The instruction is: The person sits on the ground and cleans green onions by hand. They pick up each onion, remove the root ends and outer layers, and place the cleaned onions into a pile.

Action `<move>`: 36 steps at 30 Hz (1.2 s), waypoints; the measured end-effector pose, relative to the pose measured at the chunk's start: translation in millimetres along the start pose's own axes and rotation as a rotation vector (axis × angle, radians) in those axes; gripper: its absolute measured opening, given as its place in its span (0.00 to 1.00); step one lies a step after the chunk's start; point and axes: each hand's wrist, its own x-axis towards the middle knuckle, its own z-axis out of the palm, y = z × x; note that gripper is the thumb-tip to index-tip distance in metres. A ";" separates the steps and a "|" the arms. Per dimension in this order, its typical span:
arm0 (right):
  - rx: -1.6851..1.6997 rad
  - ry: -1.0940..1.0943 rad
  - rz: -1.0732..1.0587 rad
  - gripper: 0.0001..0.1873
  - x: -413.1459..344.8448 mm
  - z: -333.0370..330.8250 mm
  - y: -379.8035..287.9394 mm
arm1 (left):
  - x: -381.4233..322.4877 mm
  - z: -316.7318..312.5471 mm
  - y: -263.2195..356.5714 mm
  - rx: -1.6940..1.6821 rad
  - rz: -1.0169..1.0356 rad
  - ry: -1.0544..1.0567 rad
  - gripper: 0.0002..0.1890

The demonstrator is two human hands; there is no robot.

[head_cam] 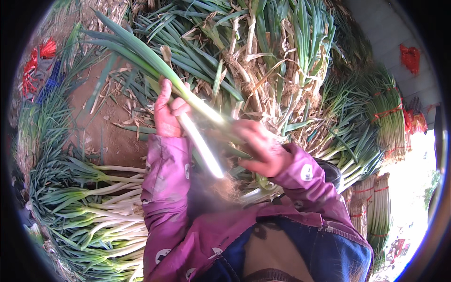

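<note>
My left hand (171,109) grips green onions at mid-length. One green onion (202,105) slants across the upper side of that hand, its green leaves reaching to the upper left. Below it a second white stalk (202,146) runs down to a tuft of brown roots (225,188) near my lap. Blurred by motion, my right hand (260,148) is at the lower end of the upper onion, fingers and thumb apart. Whether it grips the stalk or a loose leaf is not clear.
Trimmed white-stalked onions (112,218) lie in a row at my left. A heap of untrimmed onions (267,67) with dry leaves stands ahead. Tied bundles (387,116) stand at the right. Leaf scraps (134,109) litter the bare soil (91,127).
</note>
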 end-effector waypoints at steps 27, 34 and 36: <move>0.377 0.144 0.588 0.23 -69.8 -7.8 33.6 | -9.5 22.4 22.0 -0.037 0.037 -0.137 0.14; 0.419 -0.044 0.559 0.29 -1.1 40.4 3.4 | -11.9 25.9 8.5 -0.079 0.002 -0.148 0.14; 1.067 -0.042 0.685 0.26 -10.3 33.7 3.9 | -15.0 28.8 10.3 -0.084 0.003 -0.178 0.14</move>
